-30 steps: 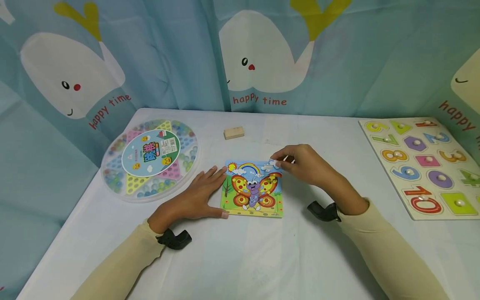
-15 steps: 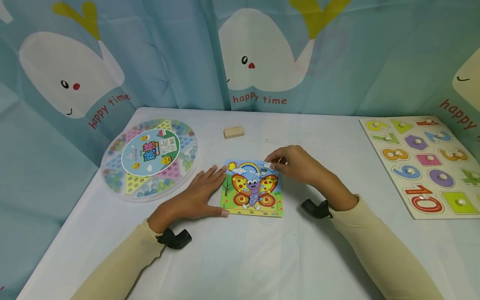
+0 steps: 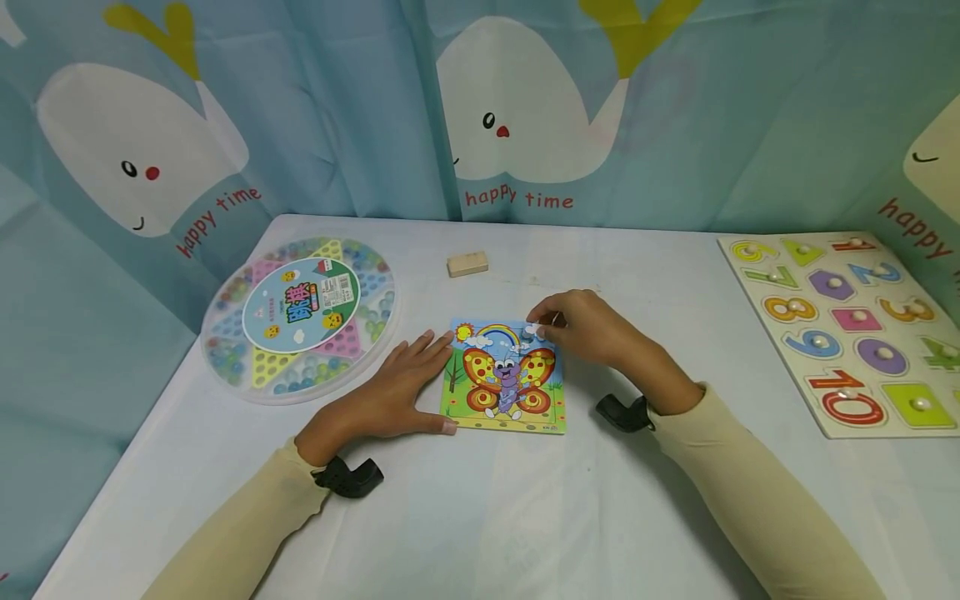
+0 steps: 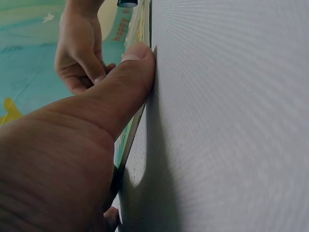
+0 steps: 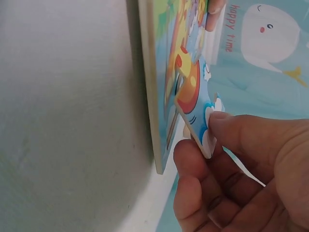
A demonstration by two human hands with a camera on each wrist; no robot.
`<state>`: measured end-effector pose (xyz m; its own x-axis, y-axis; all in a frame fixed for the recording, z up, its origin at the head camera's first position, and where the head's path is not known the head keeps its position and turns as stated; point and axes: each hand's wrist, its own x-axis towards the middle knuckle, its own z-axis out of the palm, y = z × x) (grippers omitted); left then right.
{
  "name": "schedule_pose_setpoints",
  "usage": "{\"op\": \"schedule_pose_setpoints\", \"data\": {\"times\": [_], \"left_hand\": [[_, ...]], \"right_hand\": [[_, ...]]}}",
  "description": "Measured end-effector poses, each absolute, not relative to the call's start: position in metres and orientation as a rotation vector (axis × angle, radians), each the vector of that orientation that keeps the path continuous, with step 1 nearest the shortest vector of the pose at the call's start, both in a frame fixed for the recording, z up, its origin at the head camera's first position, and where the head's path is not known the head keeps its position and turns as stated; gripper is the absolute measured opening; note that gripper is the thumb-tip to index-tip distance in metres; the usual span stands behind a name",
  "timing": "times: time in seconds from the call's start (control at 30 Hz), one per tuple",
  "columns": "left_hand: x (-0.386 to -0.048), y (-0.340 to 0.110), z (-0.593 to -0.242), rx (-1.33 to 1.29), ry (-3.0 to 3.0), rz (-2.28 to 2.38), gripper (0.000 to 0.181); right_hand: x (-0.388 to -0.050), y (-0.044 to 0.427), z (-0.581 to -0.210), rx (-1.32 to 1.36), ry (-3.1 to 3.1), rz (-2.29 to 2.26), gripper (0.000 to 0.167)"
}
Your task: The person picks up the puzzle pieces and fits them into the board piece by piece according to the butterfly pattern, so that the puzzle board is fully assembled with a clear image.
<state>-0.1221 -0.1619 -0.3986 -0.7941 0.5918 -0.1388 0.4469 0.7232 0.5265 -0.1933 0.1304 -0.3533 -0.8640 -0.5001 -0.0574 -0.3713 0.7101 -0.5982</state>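
Observation:
A square butterfly jigsaw puzzle (image 3: 504,379) lies flat on the white-covered table, in the middle of the head view. My left hand (image 3: 393,396) rests spread along its left side, fingers straight near the upper left corner and thumb against the lower left corner. At the upper right corner, my right hand (image 3: 588,327) pinches a puzzle piece (image 5: 199,104) between thumb and fingers. The right wrist view shows this piece, with blue sky, white cloud and part of an orange wing, tilted up from the board. My fingers hide part of it.
A small wooden block (image 3: 467,265) lies behind the puzzle. To the left sits a round, clear Chinese checkers box (image 3: 367,354) with marbles. A number-and-shape peg board (image 3: 802,396) lies at the right. Behind the table hangs a blue whale-print curtain (image 3: 360,108).
My right hand has shifted slightly left with the puzzle piece, bringing its wing pattern closer into line with the butterfly. My left hand has stayed in place.

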Motion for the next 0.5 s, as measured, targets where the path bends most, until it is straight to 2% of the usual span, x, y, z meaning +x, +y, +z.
{"op": "schedule_pose_setpoints", "data": {"times": [0.5], "left_hand": [[-0.1231,-0.1623,-0.401,0.812,2.634,0.688,0.108]], "right_hand": [[-0.1963,0.1242,-0.3571,-0.692,2.699,-0.826,0.019]]}}
